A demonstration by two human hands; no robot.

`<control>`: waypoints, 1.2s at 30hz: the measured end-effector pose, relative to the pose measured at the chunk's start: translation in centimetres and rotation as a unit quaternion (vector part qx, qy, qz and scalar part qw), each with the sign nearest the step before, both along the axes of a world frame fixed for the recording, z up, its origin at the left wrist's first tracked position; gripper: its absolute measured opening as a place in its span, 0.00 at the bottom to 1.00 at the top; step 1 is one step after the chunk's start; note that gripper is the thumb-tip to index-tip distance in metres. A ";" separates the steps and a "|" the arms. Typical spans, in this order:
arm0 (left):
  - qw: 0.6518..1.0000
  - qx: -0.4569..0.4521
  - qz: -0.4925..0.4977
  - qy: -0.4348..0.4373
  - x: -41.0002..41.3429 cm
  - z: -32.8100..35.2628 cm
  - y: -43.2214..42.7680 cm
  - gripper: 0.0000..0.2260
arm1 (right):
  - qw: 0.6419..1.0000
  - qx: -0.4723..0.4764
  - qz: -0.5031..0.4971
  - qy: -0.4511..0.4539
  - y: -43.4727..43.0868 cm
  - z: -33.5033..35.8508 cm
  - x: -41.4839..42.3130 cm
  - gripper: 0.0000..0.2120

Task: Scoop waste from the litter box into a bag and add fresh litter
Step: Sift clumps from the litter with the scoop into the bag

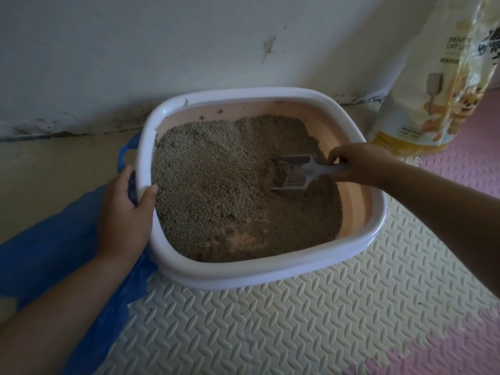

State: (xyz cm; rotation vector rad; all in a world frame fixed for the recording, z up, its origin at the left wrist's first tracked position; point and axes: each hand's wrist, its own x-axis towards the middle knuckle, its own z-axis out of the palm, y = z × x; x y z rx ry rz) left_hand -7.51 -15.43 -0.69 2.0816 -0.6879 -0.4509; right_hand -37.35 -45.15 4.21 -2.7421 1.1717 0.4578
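A litter box (pixel 270 96) with a white rim and pink inner walls sits on the floor by the wall, holding grey-brown litter (pixel 216 180). My left hand (pixel 124 212) grips the box's left rim, thumb over the edge. My right hand (pixel 357 165) holds the handle of a grey slotted scoop (pixel 293 173), whose blade is dug into the litter on the right side. A blue plastic bag (pixel 54 239) lies flat on the floor left of the box, partly under my left arm. A yellow-white bag of cat litter (pixel 443 85) stands at the right against the wall.
Cream foam mat tiles (pixel 297 320) cover the floor in front, with pink tiles (pixel 465 169) at the right. The white wall (pixel 162 50) runs directly behind the box, stained along its base.
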 end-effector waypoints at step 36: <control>0.997 0.046 -0.004 -0.060 -0.7 1.4 -0.4 0.24 | 0.930 0.108 0.001 -0.351 7.7 -2.6 2.4 0.11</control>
